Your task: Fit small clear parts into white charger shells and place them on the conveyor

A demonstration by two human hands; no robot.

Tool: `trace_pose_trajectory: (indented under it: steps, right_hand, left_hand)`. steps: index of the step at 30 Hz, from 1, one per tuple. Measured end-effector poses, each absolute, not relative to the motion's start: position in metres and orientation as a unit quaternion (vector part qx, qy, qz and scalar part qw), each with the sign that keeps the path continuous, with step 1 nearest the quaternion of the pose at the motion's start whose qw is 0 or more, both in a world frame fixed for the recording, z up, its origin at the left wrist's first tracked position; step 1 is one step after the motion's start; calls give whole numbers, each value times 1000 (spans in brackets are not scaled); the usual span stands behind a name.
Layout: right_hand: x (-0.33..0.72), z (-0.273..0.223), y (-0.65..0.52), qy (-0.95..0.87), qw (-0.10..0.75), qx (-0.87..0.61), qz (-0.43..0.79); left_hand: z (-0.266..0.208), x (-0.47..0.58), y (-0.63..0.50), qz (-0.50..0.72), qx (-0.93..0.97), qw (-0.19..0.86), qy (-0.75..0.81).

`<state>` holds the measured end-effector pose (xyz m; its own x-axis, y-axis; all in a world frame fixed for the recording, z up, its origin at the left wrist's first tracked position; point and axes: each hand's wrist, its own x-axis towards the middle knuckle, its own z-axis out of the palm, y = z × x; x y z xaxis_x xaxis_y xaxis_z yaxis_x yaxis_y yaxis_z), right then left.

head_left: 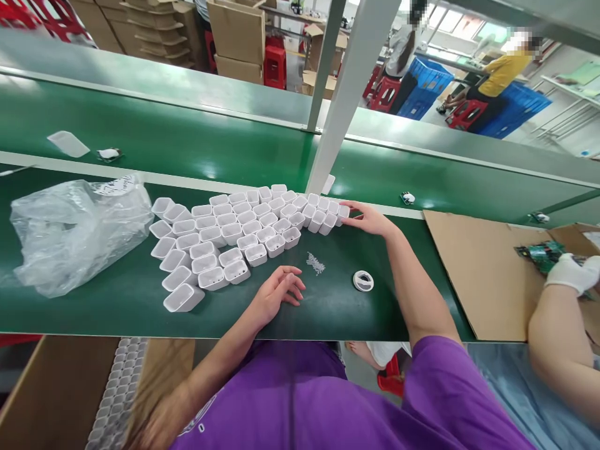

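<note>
Many small white plastic cups point(231, 233), their open tops showing, stand or lean in close rows on the green table. At the right end of these rows, my right hand point(368, 220) has thumb and fingers around the end cup point(344, 214). My left hand point(281, 290) hovers or rests near the table's front, fingers loosely bent and apart, with nothing visible in it. Between my hands lies a small heap of tiny clear pieces point(315, 263). A white ring-shaped part point(363, 281) is to the right of the heap.
A clear plastic bag point(79, 231) lies at left. A slanted post point(351, 94) rises behind the cups. Flat cardboard point(478, 275) covers the right side, where a co-worker's gloved hand point(569, 274) touches circuit boards point(541, 255). Below left, a carton point(56, 387) holds similar cups.
</note>
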<state>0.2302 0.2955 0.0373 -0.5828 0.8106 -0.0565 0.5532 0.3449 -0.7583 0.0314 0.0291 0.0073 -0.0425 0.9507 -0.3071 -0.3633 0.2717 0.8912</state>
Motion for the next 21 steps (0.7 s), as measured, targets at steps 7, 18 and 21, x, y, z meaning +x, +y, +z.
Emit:
trace_pose_trajectory:
  steps: [7,18,21]
  right_hand:
    - [244,38,219,-685,286,-438,507]
    - [204,7,92,-628,275,-370,627]
    - [217,3,97,-727,318,-457,401]
  left_hand:
    - [-1,32,25,522,371,559,526]
    - [-11,29,19,602,450,384,537]
    - [-10,29,20,642,386,381,543]
